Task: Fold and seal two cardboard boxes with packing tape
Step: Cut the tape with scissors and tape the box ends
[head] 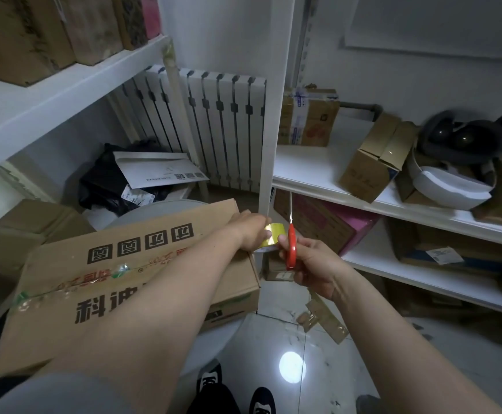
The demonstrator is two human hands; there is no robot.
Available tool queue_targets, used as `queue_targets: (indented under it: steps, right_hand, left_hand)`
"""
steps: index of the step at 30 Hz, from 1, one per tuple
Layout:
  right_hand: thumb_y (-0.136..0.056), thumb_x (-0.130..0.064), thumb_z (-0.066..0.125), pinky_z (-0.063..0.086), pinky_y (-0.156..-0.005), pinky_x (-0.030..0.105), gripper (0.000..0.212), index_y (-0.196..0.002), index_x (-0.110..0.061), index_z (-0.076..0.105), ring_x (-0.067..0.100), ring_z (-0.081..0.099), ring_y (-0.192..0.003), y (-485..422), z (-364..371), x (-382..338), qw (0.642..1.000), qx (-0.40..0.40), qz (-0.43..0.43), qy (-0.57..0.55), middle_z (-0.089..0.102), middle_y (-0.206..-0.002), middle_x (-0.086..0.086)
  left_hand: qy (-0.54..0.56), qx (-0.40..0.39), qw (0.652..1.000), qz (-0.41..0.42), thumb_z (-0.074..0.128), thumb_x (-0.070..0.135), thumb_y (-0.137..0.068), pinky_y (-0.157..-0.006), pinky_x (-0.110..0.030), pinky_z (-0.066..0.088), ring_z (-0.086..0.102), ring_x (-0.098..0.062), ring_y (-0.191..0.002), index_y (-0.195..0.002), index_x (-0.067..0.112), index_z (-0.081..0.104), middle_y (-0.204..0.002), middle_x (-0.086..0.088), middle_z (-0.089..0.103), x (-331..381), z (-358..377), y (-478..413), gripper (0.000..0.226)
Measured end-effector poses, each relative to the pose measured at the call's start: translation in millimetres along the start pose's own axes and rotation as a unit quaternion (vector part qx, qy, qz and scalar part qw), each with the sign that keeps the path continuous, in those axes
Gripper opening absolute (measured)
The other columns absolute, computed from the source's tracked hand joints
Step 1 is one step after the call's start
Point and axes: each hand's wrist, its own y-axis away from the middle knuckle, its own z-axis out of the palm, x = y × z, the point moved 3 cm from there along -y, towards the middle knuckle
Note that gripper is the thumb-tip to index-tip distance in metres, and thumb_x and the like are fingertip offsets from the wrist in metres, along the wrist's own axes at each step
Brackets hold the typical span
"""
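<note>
Stool (154, 212), one box (118, 264); one tape roll (274, 233), one scissors (291, 248).

White shelves (318, 174), radiator (228, 130), perhaps tiled floor (363, 369)

Likely a small storeroom: white shelves (327, 171) stacked with cardboard boxes (309, 121), a radiator (225, 127) behind.

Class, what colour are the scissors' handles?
The scissors' handles are red; the head view shows it.
</note>
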Motion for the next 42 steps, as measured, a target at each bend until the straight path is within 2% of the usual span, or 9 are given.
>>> queue_targets:
  steps: [6, 10, 15, 20, 23, 28, 33, 39, 42]
  right_hand:
    - [-0.089, -0.038, 0.068, 0.039, -0.046, 0.017, 0.024, -0.091, -0.014, 0.065, 0.002, 0.051, -0.045, -4, -2, -4, 0.999, 0.019, -0.013, 0.035, 0.060, -0.070, -0.001]
    - [-0.088, -0.043, 0.066, 0.037, -0.057, 0.021, 0.036, -0.103, -0.011, 0.067, 0.003, 0.052, -0.051, -6, -7, -1, 0.997, 0.004, -0.018, 0.078, 0.060, -0.069, -0.003]
    - [-0.077, -0.063, 0.063, 0.039, -0.059, 0.022, 0.056, -0.100, -0.012, 0.069, 0.012, 0.047, -0.071, -7, -8, 12, 0.992, -0.017, -0.006, 0.129, 0.061, -0.073, -0.005]
    - [-0.069, -0.078, 0.062, 0.039, -0.058, 0.022, 0.062, -0.086, -0.019, 0.068, 0.012, 0.045, -0.067, -9, -11, 22, 0.987, -0.044, 0.001, 0.153, 0.054, -0.074, -0.001]
    - [-0.064, -0.079, 0.062, 0.037, -0.055, 0.021, 0.065, -0.085, -0.018, 0.067, 0.011, 0.047, -0.061, -8, -14, 31, 0.979, -0.093, 0.020, 0.182, 0.055, -0.070, 0.000]
    - [-0.064, -0.082, 0.060, 0.038, -0.051, 0.020, 0.064, -0.081, -0.021, 0.068, 0.012, 0.051, -0.060, -9, -16, 44, 0.962, -0.108, 0.066, 0.242, 0.059, -0.070, -0.002]
    - [-0.067, -0.084, 0.056, 0.040, -0.057, 0.022, 0.072, -0.089, -0.017, 0.070, 0.013, 0.049, -0.063, -14, -8, 41, 0.959, -0.084, 0.067, 0.262, 0.059, -0.070, -0.004]
    - [-0.080, -0.074, 0.053, 0.039, -0.054, 0.022, 0.060, -0.088, -0.016, 0.068, 0.016, 0.047, -0.069, -19, -2, 42, 0.964, -0.060, 0.070, 0.249, 0.057, -0.077, -0.001]
    - [-0.082, -0.072, 0.055, 0.038, -0.054, 0.022, 0.055, -0.086, -0.018, 0.068, 0.015, 0.048, -0.072, -22, 0, 43, 0.970, -0.045, 0.055, 0.231, 0.058, -0.076, -0.001]
  left_hand:
    - [0.166, -0.006, 0.986, -0.022, 0.048, 0.024, -0.101, -0.097, -0.033, 0.044, 0.055, -0.024, -0.111, -0.123, 0.023, 0.059, -0.120, -0.006, 0.062, -14, 4, -12, 0.025]
    - [0.285, 0.003, 0.958, -0.019, 0.049, 0.017, -0.101, -0.084, -0.027, 0.040, 0.053, -0.015, -0.096, -0.115, 0.022, 0.062, -0.093, 0.003, 0.058, -18, 0, -13, 0.019]
    - [0.356, 0.009, 0.934, -0.021, 0.053, 0.014, -0.099, -0.097, -0.036, 0.047, 0.061, -0.021, -0.107, -0.100, 0.026, 0.062, -0.104, -0.003, 0.067, -32, 3, -16, 0.015]
    - [0.389, 0.009, 0.921, -0.009, 0.052, 0.011, -0.099, -0.075, -0.020, 0.047, 0.059, -0.010, -0.088, -0.107, 0.018, 0.064, -0.091, 0.003, 0.065, -40, 0, -17, 0.015]
    - [0.400, -0.002, 0.916, -0.012, 0.052, 0.011, -0.099, -0.071, -0.022, 0.045, 0.058, -0.008, -0.078, -0.102, 0.019, 0.063, -0.083, 0.006, 0.065, -41, 2, -19, 0.015]
    - [0.385, -0.009, 0.923, -0.003, 0.051, 0.012, -0.100, -0.068, -0.021, 0.044, 0.057, -0.006, -0.079, -0.107, 0.017, 0.061, -0.094, 0.001, 0.065, -42, 1, -22, 0.013]
    - [0.388, -0.009, 0.921, -0.006, 0.052, 0.015, -0.100, -0.080, -0.028, 0.048, 0.059, -0.012, -0.088, -0.101, 0.022, 0.063, -0.095, 0.001, 0.067, -44, 5, -27, 0.014]
    - [0.396, -0.009, 0.918, -0.009, 0.052, 0.016, -0.100, -0.100, -0.042, 0.048, 0.062, -0.024, -0.109, -0.097, 0.027, 0.063, -0.108, -0.007, 0.070, -42, 7, -28, 0.017]
    - [0.407, -0.005, 0.913, -0.007, 0.051, 0.015, -0.100, -0.101, -0.047, 0.047, 0.064, -0.026, -0.104, -0.094, 0.027, 0.065, -0.109, -0.012, 0.070, -43, 8, -29, 0.019]
